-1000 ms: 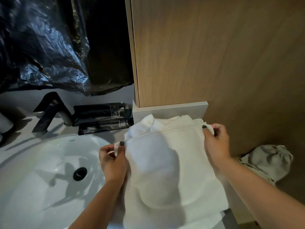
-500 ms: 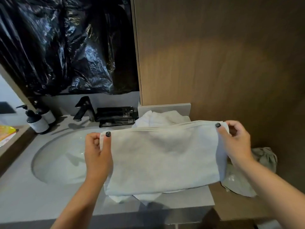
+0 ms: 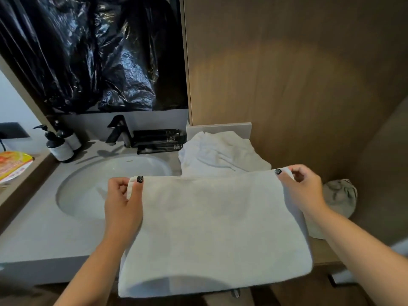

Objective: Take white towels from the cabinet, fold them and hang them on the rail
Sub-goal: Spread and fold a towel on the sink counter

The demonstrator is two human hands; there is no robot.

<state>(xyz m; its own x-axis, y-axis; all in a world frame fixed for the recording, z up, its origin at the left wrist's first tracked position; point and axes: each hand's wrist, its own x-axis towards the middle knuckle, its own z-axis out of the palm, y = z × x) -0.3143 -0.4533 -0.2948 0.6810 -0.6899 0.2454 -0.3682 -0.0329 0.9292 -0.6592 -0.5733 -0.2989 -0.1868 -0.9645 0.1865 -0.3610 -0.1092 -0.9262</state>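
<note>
Held up over the counter edge: folded white terry towel (image 3: 212,228), top corners pinched by left hand (image 3: 123,206) and right hand (image 3: 302,191), thumbs in front. Soft, light, limp between the grips; likely to sag, so best kept by the corners.

Your left hand (image 3: 122,206) and right hand (image 3: 302,191) are raised level, arms stretched forward, each pinching a top corner of the folded white terry towel (image 3: 212,228) between thumb and curled fingers.
</note>
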